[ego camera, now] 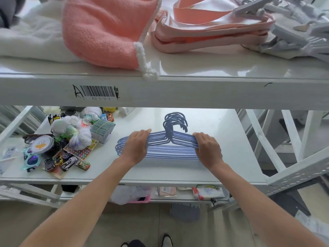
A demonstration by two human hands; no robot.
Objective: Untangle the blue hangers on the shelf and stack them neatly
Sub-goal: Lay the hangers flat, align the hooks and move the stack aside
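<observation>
Head view: the blue hangers (pixel 160 148) lie gathered on the shelf (pixel 222 168) between both hands. The left hand (pixel 136 146) and right hand (pixel 207 147) each grip a shoulder end, seemingly squaring the stack. Next move probably calls for aligning the fanned hooks (pixel 175 122) beyond the hands. Fingertips are hidden under wires.

The hands (pixel 171 147) cover both shoulder ends of the blue hangers (pixel 170 148); fingertips hidden beneath.
</observation>
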